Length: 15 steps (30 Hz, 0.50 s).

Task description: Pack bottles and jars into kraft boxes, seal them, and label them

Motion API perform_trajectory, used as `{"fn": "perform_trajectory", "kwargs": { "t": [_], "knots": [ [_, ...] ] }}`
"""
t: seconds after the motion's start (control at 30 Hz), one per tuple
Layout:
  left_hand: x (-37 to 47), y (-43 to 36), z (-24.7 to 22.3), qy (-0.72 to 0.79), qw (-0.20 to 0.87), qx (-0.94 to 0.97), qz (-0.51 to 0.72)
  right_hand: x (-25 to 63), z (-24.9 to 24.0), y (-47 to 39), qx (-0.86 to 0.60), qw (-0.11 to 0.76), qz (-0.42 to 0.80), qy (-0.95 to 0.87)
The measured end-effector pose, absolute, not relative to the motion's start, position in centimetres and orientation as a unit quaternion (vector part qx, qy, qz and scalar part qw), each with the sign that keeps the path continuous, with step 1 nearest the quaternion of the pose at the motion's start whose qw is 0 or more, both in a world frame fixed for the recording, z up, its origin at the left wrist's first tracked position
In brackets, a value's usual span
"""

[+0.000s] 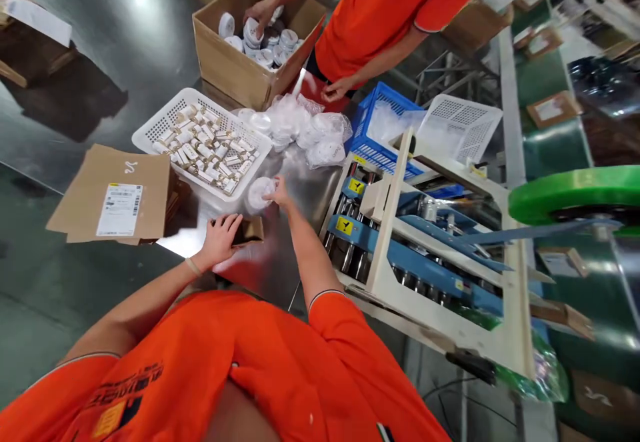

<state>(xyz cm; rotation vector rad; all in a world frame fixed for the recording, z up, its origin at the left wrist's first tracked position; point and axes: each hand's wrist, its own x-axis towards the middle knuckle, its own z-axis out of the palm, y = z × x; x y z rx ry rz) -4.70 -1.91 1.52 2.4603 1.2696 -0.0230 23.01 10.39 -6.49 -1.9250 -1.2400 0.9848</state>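
Note:
My left hand [220, 239] is bent over a small brown cardboard box [254, 229] at the table's near edge, fingers gripping its side. Just beyond that box, my right hand [281, 193] pinches the edge of a white round item [259, 193] that looks wrapped in clear plastic. Past it lies a pile of similar plastic-wrapped white round items [327, 137]. To the left, a white perforated basket [150, 119] holds many small white-and-gold bottles [200, 152]. What the small box contains is hidden.
A stack of flat labelled cartons [113, 192] lies at the left. At the back, a co-worker's hand [263, 14] reaches into a large cardboard box [233, 72] of white round tubs. On the right stand a blue crate [383, 155] and a roller machine [390, 249], with a green conveyor [555, 149] beyond.

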Motion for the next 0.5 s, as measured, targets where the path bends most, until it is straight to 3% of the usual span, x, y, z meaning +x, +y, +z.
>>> {"fn": "perform_trajectory", "kwargs": {
  "t": [0.17,0.33,0.5],
  "knots": [
    [-5.0,-1.1,-0.2,0.446,0.210,0.867,0.067,21.3,-3.7,6.9,-0.745,0.291,0.306,-0.516],
    [-4.9,-0.3,-3.5,0.404,0.267,0.845,0.227,19.6,-0.3,-2.8,-0.687,0.320,0.066,-0.649],
    [-3.9,0.0,-4.8,0.348,0.296,0.838,0.298,15.8,1.5,-9.1,-0.622,0.136,0.148,-0.757]
  ]
}}
